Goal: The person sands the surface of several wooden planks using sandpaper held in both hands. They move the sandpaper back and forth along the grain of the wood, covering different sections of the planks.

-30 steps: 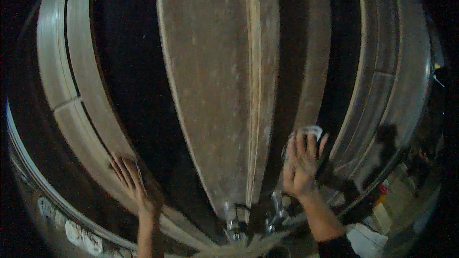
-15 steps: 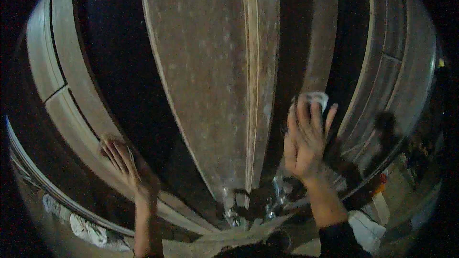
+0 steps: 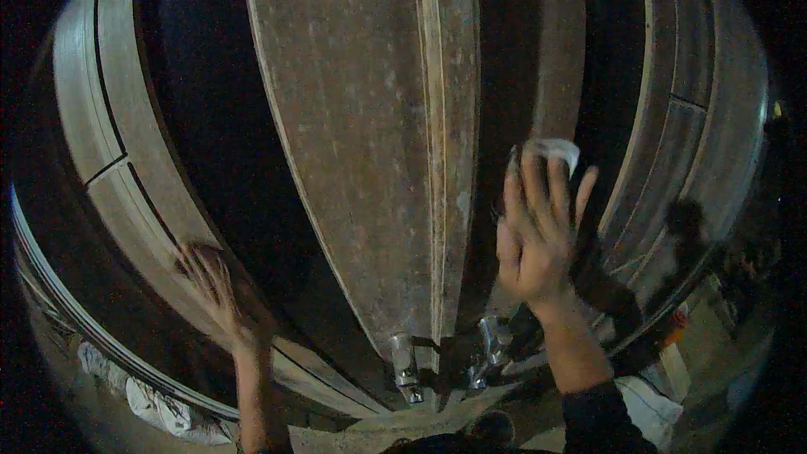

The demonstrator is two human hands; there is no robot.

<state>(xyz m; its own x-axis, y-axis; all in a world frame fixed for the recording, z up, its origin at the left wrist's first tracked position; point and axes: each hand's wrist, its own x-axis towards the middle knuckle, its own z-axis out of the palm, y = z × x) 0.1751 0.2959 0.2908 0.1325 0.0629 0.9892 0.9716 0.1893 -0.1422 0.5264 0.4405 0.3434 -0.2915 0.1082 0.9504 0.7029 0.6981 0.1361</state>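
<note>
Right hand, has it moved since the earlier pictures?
Yes: the right hand has moved up the picture, farther from the nearer shiny metal fitting below it.

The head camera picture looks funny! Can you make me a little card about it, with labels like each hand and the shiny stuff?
Left hand: fingers stretched out over the pale strip; touching or not is hard to tell
Right hand: fingers spread, over a white item, too blurry to name
Middle: long brown panel
Shiny stuff: metal fittings near the bottom
Lower left: white bundle
Light: dim
</note>
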